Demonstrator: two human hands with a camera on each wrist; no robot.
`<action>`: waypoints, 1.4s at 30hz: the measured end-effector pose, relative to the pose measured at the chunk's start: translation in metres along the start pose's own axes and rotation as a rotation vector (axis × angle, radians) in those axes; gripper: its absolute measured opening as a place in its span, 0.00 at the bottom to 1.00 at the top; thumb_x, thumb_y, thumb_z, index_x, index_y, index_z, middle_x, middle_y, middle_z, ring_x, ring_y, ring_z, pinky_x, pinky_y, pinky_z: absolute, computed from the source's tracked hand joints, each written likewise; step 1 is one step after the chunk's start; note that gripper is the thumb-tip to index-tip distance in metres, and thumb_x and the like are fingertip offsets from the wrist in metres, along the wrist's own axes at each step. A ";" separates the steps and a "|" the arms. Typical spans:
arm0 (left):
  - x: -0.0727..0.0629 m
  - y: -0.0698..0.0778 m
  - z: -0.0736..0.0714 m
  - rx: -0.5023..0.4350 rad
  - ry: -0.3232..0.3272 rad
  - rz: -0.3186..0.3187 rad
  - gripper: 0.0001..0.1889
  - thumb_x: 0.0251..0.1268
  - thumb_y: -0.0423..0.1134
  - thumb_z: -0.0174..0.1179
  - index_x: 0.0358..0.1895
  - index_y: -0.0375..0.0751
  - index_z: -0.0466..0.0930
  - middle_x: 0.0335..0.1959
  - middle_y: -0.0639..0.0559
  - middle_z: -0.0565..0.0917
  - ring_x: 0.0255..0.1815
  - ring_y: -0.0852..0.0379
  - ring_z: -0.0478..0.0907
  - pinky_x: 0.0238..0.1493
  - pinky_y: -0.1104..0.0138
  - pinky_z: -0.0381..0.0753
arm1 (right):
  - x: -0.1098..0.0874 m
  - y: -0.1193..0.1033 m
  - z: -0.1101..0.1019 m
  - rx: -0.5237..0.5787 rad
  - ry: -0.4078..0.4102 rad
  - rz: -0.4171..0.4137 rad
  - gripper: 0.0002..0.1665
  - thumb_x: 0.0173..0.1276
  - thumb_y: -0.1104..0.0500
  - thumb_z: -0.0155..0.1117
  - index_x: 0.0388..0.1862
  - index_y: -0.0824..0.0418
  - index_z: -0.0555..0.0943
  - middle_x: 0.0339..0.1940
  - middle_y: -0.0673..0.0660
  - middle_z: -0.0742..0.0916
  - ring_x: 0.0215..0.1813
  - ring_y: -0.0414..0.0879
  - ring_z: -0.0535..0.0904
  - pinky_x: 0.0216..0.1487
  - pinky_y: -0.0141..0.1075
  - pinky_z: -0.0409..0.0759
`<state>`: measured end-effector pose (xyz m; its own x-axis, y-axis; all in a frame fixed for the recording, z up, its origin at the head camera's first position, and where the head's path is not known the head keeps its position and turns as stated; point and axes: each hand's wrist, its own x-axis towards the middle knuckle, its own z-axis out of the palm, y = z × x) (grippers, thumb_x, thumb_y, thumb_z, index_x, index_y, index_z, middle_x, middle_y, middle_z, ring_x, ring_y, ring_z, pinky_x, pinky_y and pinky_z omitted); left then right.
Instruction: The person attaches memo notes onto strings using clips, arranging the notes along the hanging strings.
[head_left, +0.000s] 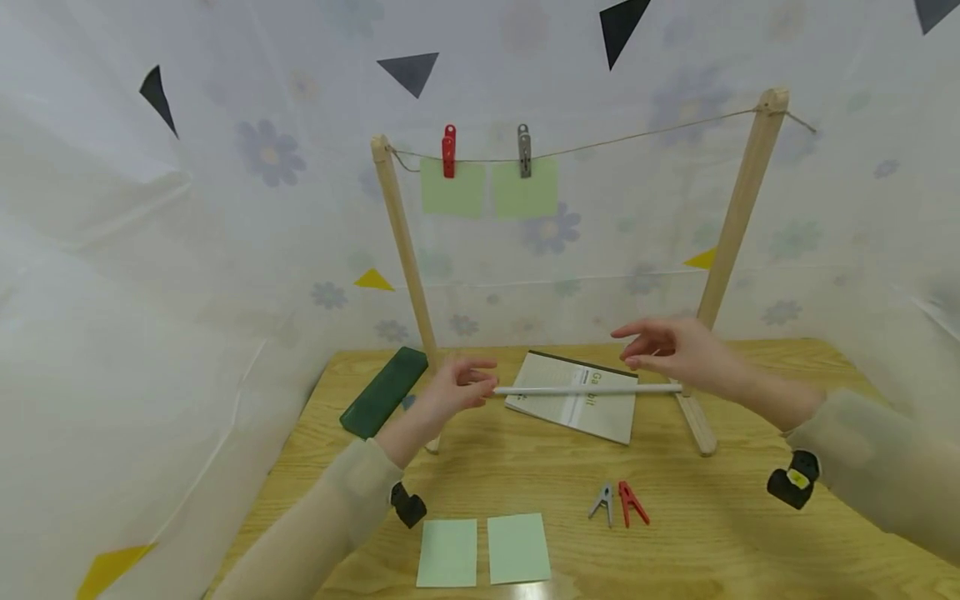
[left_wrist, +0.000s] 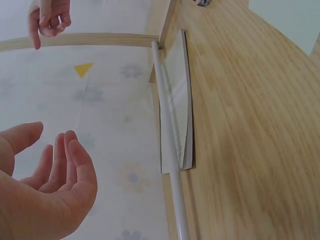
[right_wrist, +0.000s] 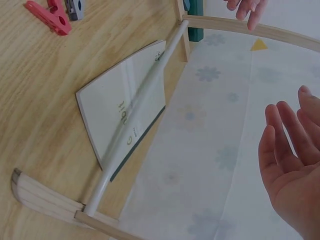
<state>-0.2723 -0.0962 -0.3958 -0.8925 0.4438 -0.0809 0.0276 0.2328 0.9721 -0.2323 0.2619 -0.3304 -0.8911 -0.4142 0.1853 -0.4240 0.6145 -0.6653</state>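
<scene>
My left hand (head_left: 453, 390) is raised near the left post (head_left: 406, 250) of a wooden frame, its fingers loosely bent and nothing in them. Near the right post (head_left: 738, 208) hovers my right hand (head_left: 678, 354), also bare, fingers relaxed and thumb apart. Between the posts, a string (head_left: 652, 133) carries two pale green paper notes. A red clothespin (head_left: 449, 152) clips the left note (head_left: 452, 190), a grey clothespin (head_left: 524, 152) the right note (head_left: 525, 192). Both wrist views show the palms with a gap between thumb and fingers.
A white rod (head_left: 585, 389) joins the posts low down, over a notebook (head_left: 615, 421). A dark green case (head_left: 384, 392) lies behind the left forearm. Nearer me are two more notes (head_left: 519, 548), a loose grey clothespin (head_left: 602, 503) and a red one (head_left: 633, 503).
</scene>
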 end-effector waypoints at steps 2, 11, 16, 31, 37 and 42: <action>-0.002 -0.006 0.001 0.000 -0.010 -0.008 0.23 0.73 0.40 0.58 0.68 0.39 0.70 0.61 0.32 0.77 0.57 0.41 0.79 0.61 0.52 0.79 | -0.004 0.005 0.005 0.013 -0.013 0.013 0.24 0.70 0.59 0.66 0.64 0.60 0.77 0.43 0.54 0.90 0.40 0.40 0.86 0.37 0.34 0.83; -0.006 -0.032 0.006 0.025 0.002 -0.052 0.22 0.72 0.38 0.59 0.66 0.35 0.72 0.56 0.35 0.81 0.50 0.48 0.83 0.56 0.55 0.82 | -0.019 0.027 0.028 0.058 -0.059 0.035 0.25 0.69 0.57 0.66 0.64 0.62 0.77 0.42 0.53 0.90 0.41 0.42 0.86 0.38 0.34 0.83; -0.010 -0.043 0.009 0.040 0.000 -0.085 0.22 0.72 0.40 0.59 0.65 0.36 0.73 0.56 0.32 0.80 0.49 0.50 0.83 0.56 0.54 0.82 | -0.026 0.037 0.038 0.109 -0.075 0.042 0.25 0.69 0.58 0.66 0.63 0.64 0.77 0.42 0.55 0.90 0.41 0.39 0.86 0.40 0.33 0.84; -0.022 -0.063 0.011 0.038 -0.086 -0.084 0.23 0.73 0.38 0.59 0.66 0.32 0.70 0.55 0.33 0.81 0.54 0.41 0.81 0.55 0.55 0.82 | -0.040 0.058 0.059 0.157 -0.087 0.070 0.27 0.68 0.56 0.67 0.63 0.65 0.77 0.41 0.55 0.90 0.40 0.42 0.86 0.38 0.33 0.84; -0.032 -0.071 0.006 0.097 -0.112 -0.060 0.23 0.72 0.37 0.59 0.65 0.30 0.71 0.53 0.32 0.81 0.52 0.45 0.81 0.54 0.60 0.82 | -0.045 0.065 0.071 0.142 -0.067 -0.014 0.24 0.68 0.59 0.68 0.61 0.66 0.78 0.39 0.60 0.90 0.37 0.42 0.87 0.35 0.33 0.83; -0.041 -0.081 0.001 0.140 -0.127 -0.069 0.22 0.71 0.38 0.61 0.63 0.32 0.73 0.51 0.36 0.83 0.48 0.56 0.81 0.50 0.66 0.81 | -0.053 0.072 0.083 0.184 -0.089 -0.055 0.23 0.68 0.62 0.67 0.59 0.71 0.78 0.38 0.61 0.90 0.38 0.41 0.87 0.38 0.32 0.84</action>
<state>-0.2378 -0.1320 -0.4718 -0.8308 0.5259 -0.1822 0.0383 0.3806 0.9240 -0.2023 0.2722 -0.4478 -0.8461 -0.5066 0.1658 -0.4278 0.4598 -0.7781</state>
